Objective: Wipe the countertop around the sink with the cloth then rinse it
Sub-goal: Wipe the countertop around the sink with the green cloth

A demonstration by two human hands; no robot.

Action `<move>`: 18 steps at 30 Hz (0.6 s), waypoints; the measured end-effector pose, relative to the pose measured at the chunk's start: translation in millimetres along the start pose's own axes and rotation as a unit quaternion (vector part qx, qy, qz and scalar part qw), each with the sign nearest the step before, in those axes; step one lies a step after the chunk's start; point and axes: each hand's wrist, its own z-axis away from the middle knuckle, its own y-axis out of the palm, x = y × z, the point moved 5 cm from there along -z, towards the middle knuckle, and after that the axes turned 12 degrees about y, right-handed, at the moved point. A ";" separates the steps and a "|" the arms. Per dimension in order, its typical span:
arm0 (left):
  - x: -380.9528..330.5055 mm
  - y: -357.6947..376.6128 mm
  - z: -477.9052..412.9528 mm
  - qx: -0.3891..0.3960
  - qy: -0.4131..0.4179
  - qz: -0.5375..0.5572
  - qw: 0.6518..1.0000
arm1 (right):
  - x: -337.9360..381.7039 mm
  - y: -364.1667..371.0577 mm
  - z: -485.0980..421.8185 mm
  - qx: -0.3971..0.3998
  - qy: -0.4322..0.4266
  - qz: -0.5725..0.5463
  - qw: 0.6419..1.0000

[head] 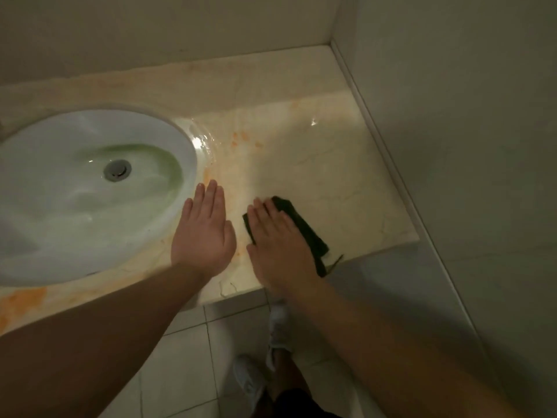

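The right hand [278,239] lies flat on a dark cloth [304,230], palm down, with the fingers [265,212] straight and close together; they press on the cloth and do not curl around it. The cloth is spread on the countertop [331,164] near the front edge. One end shows beyond the fingertips, a long side shows to the right of the hand, and a corner shows to the left of the fingers. The near end of the cloth reaches the counter edge beside the wrist. The left hand [203,233] is also flat and open, palm down, with the fingers [209,197] together, and it holds nothing. I cannot tell if it touches the surface or is just above it. Its fingertips point to the wet area and the orange stains [245,140] that lie farther back on the counter. The white sink [177,137] is just to the left of the left fingers, its rim almost touching the little finger. The two hands are near each other, with a narrow strip of counter between them.
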 end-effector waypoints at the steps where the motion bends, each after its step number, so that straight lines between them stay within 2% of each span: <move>1: 0.5 0.3 -0.1 0.000 0.000 -0.002 1.000 | -10.5 -3.8 4.3 -0.004 -0.016 -0.009 1.000; 2: -0.1 0.1 -0.4 0.001 0.000 -0.001 1.000 | -35.5 -7.7 1.7 -0.035 -0.004 -0.008 0.999; 4: -2.2 1.4 -2.1 0.001 0.004 0.001 1.000 | -112.4 -15.0 -11.2 -0.068 0.117 0.011 0.991; 6: -2.7 2.3 -0.5 -0.001 0.000 0.001 1.000 | -172.4 -22.5 -16.9 -0.027 0.249 -0.011 0.968; 8: -4.4 2.2 2.1 0.005 0.000 0.002 1.000 | -165.7 -23.6 -16.4 -0.043 0.297 -0.031 0.953; 10: -4.5 -0.7 1.1 0.010 -0.003 0.002 1.000 | -106.6 -16.9 -15.4 -0.049 0.247 -0.031 0.967; 12: -5.3 -1.7 -2.0 0.011 -0.001 0.000 1.000 | -39.1 -6.4 -7.7 -0.040 0.139 -0.041 0.989; 14: -5.7 -3.6 -1.8 0.012 -0.003 -0.001 1.000 | -0.7 -4.2 3.4 -0.016 0.040 -0.034 0.998; 16: -5.4 -4.8 0.9 0.018 0.002 0.001 1.000 | -7.2 -11.0 8.4 0.011 -0.022 -0.058 0.998; 18: -5.1 -5.7 -0.8 0.019 0.006 0.006 1.000 | -35.6 -16.3 9.7 0.025 -0.020 -0.093 0.995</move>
